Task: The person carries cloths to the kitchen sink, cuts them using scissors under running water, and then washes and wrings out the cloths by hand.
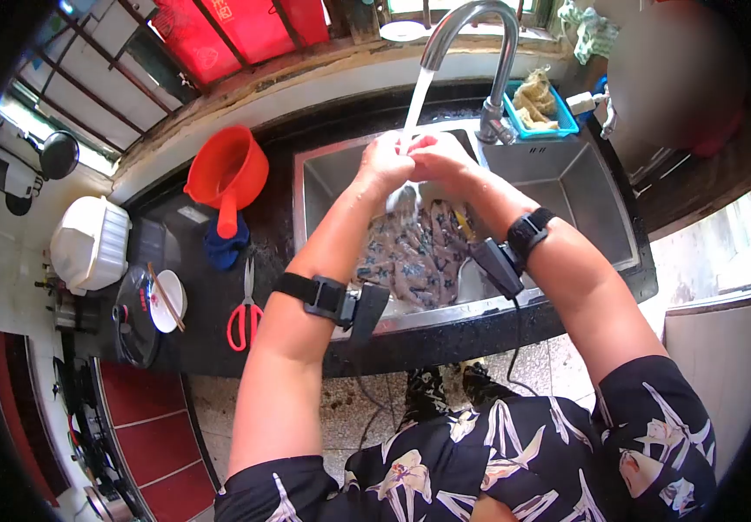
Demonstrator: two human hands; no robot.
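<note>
Water runs from the curved steel faucet (480, 17) onto my two hands, which meet over the left basin of the sink (549, 191). My left hand (384, 163) is closed under the stream, its fingers curled in toward the other hand. Touching it from the right, my right hand (439, 158) is also closed. Whatever lies between the fingers, if anything, is hidden. Below them a wet, greyish patterned cloth (419, 252) with dark star shapes lies bunched in the left basin. A small yellow piece (463, 224) shows at the cloth's right edge.
Left on the dark counter (206, 335) are a red dipper (229, 165), a blue cloth (225, 246), red-handled scissors (245, 317) and a white dish (168, 302) with chopsticks. A blue basket (558, 122) holds cloths behind the right basin. A blurred person (680, 78) is at right.
</note>
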